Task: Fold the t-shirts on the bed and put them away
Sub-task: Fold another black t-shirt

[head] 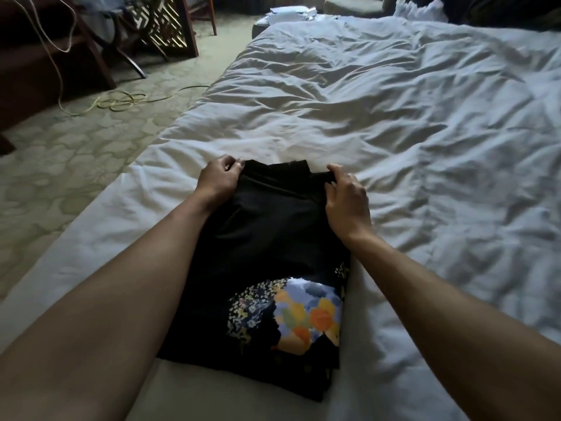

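Dim hotel-type room with patterned green carpet (60, 165), and off to the left a yellowish cable (121, 100) lies looped on the floor near some dark wooden furniture (45, 65) and a lattice screen (165, 22). Moving right, the big bed (394, 117) takes up most of the view, its white duvet all rumpled. Near the close edge of it lies a black t-shirt (261, 238), folded into a long narrow shape, with a colourful print (306, 314) of orange, yellow and blue blobs showing at the end nearest the person. Both bare arms reach out over it. The left hand (218, 177) has its fingers curled, pinching the far left corner of the shirt, and the right hand (346, 199) grips the far right corner the same way, thumb tucked on the fabric. Way at the back right there's some crumpled white cloth (422, 9) and a few papers (291, 12).
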